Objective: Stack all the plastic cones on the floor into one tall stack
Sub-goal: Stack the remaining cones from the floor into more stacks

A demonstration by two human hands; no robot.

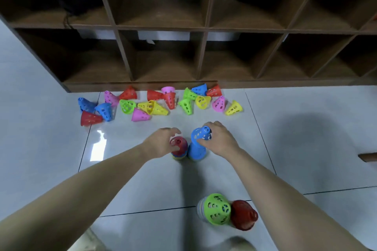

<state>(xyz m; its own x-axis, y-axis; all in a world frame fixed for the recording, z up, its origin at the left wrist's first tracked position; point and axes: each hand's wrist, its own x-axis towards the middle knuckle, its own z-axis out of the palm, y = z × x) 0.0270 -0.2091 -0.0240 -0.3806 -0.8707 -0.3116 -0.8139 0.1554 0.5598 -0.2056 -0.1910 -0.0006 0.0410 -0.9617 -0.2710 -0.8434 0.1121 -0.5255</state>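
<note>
Nearest us stand a green-topped stack [216,209] and a red one [243,215]. Right hand [219,138] pinches a tilted blue cone [201,133], tip up-right, above the blue stack [196,151]. Left hand [161,141] curls round the red-topped stack [179,146] alongside. Loose cones [155,102] lie beyond.

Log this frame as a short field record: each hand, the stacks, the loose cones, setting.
left hand: grips red-topped stack
right hand: holds tilted blue cone over upright blue cone
near stacks: green-topped stack, dark red stack
loose cones: scattered along wooden shelf unit
floor: pale tiles
</note>
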